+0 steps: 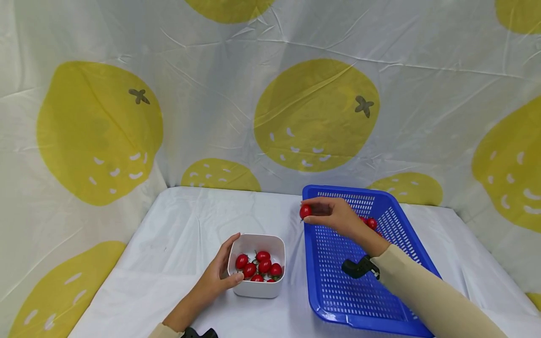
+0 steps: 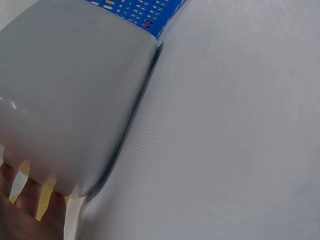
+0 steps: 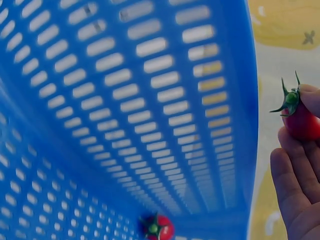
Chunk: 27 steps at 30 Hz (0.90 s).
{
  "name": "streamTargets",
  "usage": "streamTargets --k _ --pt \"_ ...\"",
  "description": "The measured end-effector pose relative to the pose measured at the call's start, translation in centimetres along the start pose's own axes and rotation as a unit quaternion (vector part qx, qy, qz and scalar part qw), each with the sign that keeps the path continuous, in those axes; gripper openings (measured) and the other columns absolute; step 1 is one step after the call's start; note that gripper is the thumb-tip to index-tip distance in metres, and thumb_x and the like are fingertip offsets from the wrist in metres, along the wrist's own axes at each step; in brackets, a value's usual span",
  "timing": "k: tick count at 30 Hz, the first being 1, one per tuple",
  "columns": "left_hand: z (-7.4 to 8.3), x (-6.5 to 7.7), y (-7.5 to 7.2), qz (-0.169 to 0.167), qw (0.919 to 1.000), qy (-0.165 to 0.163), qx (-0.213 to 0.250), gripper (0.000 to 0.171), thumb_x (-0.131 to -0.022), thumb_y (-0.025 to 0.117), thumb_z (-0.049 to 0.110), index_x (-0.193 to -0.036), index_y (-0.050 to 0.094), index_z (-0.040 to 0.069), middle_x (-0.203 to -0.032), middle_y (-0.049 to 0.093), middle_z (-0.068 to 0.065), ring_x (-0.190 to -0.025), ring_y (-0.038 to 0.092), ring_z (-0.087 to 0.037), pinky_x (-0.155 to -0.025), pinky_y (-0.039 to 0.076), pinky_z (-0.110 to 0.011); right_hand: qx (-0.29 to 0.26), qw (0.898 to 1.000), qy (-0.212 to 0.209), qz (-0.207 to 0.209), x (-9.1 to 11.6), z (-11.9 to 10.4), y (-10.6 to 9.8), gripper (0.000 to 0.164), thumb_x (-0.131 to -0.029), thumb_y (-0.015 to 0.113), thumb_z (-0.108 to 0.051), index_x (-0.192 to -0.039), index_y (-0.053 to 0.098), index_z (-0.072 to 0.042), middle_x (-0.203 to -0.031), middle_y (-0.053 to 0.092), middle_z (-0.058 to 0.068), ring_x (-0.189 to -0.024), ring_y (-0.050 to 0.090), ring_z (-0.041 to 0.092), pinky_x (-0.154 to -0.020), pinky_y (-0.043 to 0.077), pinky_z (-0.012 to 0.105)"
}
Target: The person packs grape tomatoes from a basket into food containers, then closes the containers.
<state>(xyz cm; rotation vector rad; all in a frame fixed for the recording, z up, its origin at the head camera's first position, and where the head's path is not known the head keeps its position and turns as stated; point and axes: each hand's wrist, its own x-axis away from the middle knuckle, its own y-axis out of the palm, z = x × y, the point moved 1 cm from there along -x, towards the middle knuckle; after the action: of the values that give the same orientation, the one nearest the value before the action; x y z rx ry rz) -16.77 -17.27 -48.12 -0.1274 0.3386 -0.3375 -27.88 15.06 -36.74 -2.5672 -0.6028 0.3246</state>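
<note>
Between the thumb and fingers of my right hand (image 1: 338, 217) is a red cherry tomato (image 1: 305, 211), held over the left rim of the blue basket (image 1: 312, 277). The right wrist view shows the green stem of this held tomato (image 3: 302, 123). My left hand (image 1: 216, 272) grips the left side of a square white container (image 1: 258, 290), thumb at its front rim. Several cherry tomatoes (image 1: 264, 266) lie inside the container. In the left wrist view, fingers (image 2: 30, 200) reach along the container's wall (image 2: 75, 90).
A few more cherry tomatoes (image 1: 372, 223) lie in the basket, partly hidden behind my right wrist. The basket stands to the right of the container on a white cloth (image 1: 186, 234). Behind the table hangs a lemon-print curtain (image 1: 211, 117).
</note>
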Motion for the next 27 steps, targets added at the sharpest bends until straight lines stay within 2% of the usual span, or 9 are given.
streamTargets --k 8,11,18,25,27 --pt "0.1 0.0 0.0 0.002 1.0000 -0.003 -0.001 0.082 -0.086 0.062 0.010 -0.154 0.018 0.018 -0.156 0.024 0.000 -0.144 0.019 -0.019 -0.110 0.024 -0.022 -0.022 0.999 -0.016 -0.033 0.1 -0.9 1.7 0.046 -0.082 0.078 -0.024 -0.124 0.065 -0.009 -0.113 0.069 0.008 -0.104 0.066 0.023 -0.083 0.054 0.031" --pt "0.1 0.0 0.0 0.002 1.0000 -0.006 -0.001 0.082 -0.086 0.062 0.010 -0.154 0.019 0.022 -0.157 0.023 0.000 -0.145 0.017 -0.018 -0.110 0.022 -0.021 -0.029 0.998 -0.024 -0.050 0.2 -1.3 2.3 0.044 -0.082 0.078 -0.023 -0.123 0.066 -0.011 -0.109 0.070 0.007 -0.103 0.066 0.022 -0.083 0.054 0.030" --pt "0.2 0.0 -0.1 0.001 1.0000 -0.007 -0.006 0.082 -0.086 0.062 0.011 -0.154 0.019 0.026 -0.158 0.020 -0.002 -0.146 0.013 -0.026 -0.111 0.021 -0.021 -0.046 0.995 -0.035 -0.082 0.1 -2.3 3.8 0.044 -0.083 0.077 -0.019 -0.124 0.066 -0.008 -0.110 0.070 0.009 -0.102 0.067 0.023 -0.083 0.055 0.032" --pt "0.0 0.0 -0.2 0.002 0.9999 0.002 -0.012 0.080 -0.086 0.062 0.010 -0.154 0.020 0.020 -0.156 0.024 -0.006 -0.144 0.021 -0.031 -0.111 0.025 -0.026 -0.052 0.991 -0.045 -0.113 -0.1 -2.6 5.1 0.044 -0.083 0.076 -0.018 -0.124 0.065 -0.006 -0.116 0.067 0.008 -0.104 0.066 0.022 -0.084 0.054 0.032" --pt "0.1 0.0 -0.1 0.002 0.9999 0.001 -0.010 0.080 -0.086 0.062 0.010 -0.154 0.020 0.020 -0.156 0.023 -0.006 -0.144 0.020 -0.031 -0.111 0.024 -0.025 -0.057 0.990 -0.043 -0.121 -0.1 -2.5 5.5 0.043 -0.083 0.077 -0.017 -0.123 0.066 -0.006 -0.116 0.067 0.008 -0.105 0.066 0.022 -0.085 0.054 0.032"
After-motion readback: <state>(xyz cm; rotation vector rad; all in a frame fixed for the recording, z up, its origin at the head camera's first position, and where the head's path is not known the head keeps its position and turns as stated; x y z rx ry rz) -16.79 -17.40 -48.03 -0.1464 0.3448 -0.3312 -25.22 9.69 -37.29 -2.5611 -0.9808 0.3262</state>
